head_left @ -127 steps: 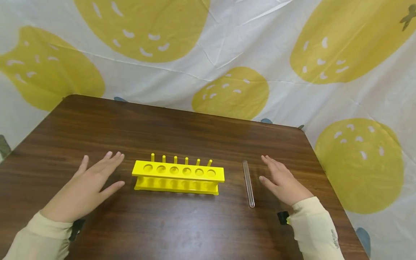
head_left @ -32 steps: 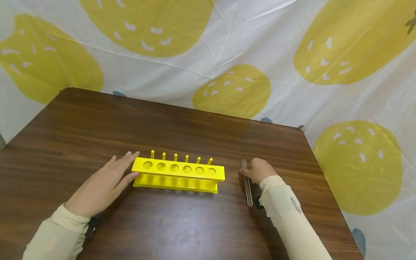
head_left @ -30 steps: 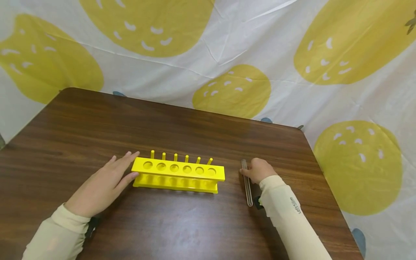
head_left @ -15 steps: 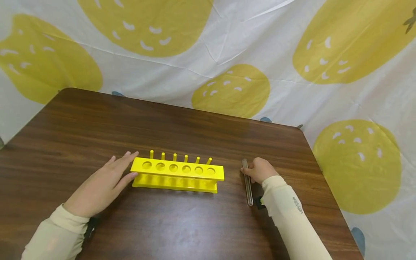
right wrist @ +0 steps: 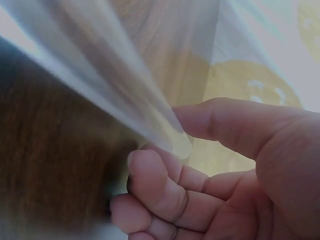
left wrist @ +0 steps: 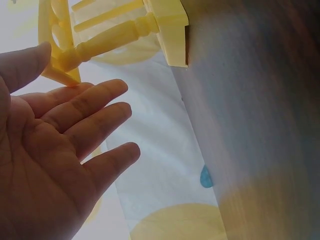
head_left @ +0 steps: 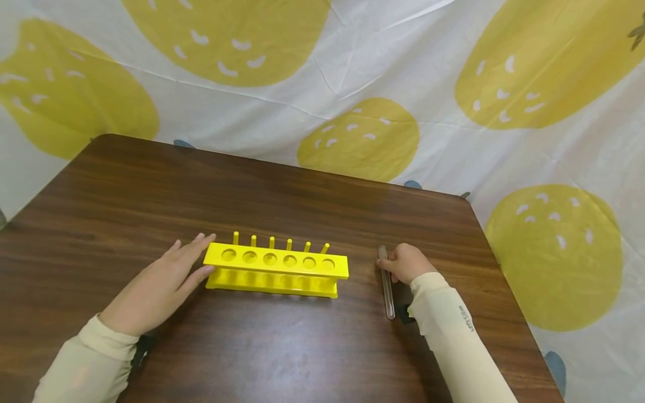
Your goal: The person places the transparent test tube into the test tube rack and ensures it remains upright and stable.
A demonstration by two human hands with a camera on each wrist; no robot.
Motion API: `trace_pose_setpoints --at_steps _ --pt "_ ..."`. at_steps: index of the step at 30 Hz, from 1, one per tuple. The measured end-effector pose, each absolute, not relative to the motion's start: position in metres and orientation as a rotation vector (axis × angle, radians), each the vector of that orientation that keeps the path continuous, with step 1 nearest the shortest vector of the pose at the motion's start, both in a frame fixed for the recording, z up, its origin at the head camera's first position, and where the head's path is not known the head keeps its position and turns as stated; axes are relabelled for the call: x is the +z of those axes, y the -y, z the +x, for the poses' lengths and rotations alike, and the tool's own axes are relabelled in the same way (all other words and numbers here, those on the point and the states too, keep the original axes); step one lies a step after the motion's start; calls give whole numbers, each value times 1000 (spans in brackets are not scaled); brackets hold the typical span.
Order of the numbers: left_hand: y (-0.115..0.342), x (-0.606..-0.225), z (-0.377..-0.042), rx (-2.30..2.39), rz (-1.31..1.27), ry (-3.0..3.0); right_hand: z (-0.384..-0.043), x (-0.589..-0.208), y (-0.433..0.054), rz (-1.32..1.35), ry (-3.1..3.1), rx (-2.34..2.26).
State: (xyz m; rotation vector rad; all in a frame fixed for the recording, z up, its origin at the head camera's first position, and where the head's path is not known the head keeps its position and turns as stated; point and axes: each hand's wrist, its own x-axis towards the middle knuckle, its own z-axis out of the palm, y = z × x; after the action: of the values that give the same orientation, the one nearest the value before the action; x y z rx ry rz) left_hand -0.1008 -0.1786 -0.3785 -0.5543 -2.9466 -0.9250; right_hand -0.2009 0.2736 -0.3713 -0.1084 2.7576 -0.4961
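A yellow test tube rack (head_left: 277, 260) stands on the table, with a row of round holes along its top and several pegs behind them. My left hand (head_left: 156, 291) touches the rack's left end with thumb and fingertips, its fingers straight; the left wrist view shows the palm and extended fingers (left wrist: 95, 112) beside the rack's end post (left wrist: 110, 37). To the right of the rack, my right hand (head_left: 409, 263) pinches a clear glass test tube (head_left: 387, 294) near its far end. In the right wrist view the tube (right wrist: 100, 65) runs between thumb and curled fingers (right wrist: 150, 175).
The dark wood-grain table (head_left: 292, 347) reaches back to a white curtain (head_left: 262, 123) printed with yellow fruit. Its right edge runs close beyond the right forearm. A small black device (head_left: 405, 313) is worn under the right wrist.
Since the oldest frame, my left hand has come to the rack's end and my right hand has taken hold of the test tube. Lately the right hand and tube have shifted slightly rightward.
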Motion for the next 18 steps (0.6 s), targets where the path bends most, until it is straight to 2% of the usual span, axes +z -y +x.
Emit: trace_pose_setpoints --at_steps 18 --pt "178 -379 -101 -920 -552 2947 -190 -349 -268 -136 -2892 -628"
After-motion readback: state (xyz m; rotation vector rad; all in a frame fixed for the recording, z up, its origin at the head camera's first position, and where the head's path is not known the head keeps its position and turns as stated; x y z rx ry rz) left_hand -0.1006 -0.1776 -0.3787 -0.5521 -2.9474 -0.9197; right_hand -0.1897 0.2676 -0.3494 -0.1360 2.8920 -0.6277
